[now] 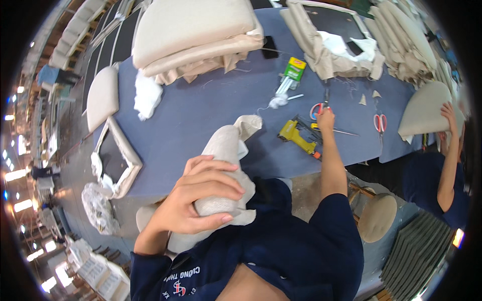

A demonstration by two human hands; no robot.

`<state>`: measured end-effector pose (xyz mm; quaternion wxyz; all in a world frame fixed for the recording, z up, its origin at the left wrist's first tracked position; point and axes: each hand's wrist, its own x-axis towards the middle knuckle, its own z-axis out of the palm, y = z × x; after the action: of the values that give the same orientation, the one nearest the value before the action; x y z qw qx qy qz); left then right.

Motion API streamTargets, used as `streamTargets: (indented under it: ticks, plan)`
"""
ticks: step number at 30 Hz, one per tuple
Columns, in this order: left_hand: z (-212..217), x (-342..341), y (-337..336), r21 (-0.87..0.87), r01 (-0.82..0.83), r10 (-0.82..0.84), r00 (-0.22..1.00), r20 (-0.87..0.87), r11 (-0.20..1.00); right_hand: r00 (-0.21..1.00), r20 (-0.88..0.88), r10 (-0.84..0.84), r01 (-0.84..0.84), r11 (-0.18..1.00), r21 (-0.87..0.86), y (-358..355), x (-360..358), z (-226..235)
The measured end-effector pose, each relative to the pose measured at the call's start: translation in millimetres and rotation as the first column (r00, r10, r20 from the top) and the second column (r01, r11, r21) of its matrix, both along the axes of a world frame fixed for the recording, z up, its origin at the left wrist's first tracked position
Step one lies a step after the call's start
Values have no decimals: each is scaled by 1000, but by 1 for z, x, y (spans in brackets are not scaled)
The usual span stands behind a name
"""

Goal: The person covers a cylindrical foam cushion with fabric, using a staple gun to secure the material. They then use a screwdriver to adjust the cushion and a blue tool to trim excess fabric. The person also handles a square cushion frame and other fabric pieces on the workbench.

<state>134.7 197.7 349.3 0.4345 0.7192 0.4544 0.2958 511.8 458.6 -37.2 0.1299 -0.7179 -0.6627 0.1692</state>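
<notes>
Two hands, two jobs. Left hand point(203, 195) is on a pale fabric-covered pad point(221, 143), held above the desk point(196, 103) edge, close to the torso; probably braced there so one hand can steady it. Left fingers part-open, spread and curved over the pad, thumb on the near side, so a broad hold rather than a pinch. Loose fabric flap sticks up at its far end. Right hand point(326, 119) reaches out over the desk to red-handled scissors point(316, 110), blades pointing away. Right fingers look curled at the handles; can't tell if they're closed on them. Staple gun point(298, 135) lies just left of the right forearm, screwdriver point(346, 132) beside the wrist; likely parked there for easy reach. Second scissors point(380, 122) sit further right, nearer the co-worker's hand point(448, 115), which rests on another cushion point(424, 108).
</notes>
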Motion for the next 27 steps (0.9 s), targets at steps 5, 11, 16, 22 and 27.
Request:
streamTargets:
  ticks: [5, 11, 16, 22, 27]
  plan:
    - [-7, -20, 7, -12, 74, -71, 981, 182, 997, 996, -49, -68, 65, 996, -56, 0, 10, 7]
    - [-13, -19, 18, -25, 108, -99, 968, 231, 994, 598, -797, -84, 136, 991, -3, -47, -30, 70]
    - [-17, -29, 9, 9, 60, -60, 961, 268, 998, -322, -883, 342, -219, 881, 420, -206, -143, 265]
    - [-12, -31, 4, 21, 43, -47, 960, 275, 999, -313, -688, 654, -213, 658, 722, -254, -186, 289]
    - [-14, -27, -8, 38, -40, 24, 938, 346, 998, -293, -612, 735, -196, 580, 790, -257, -190, 290]
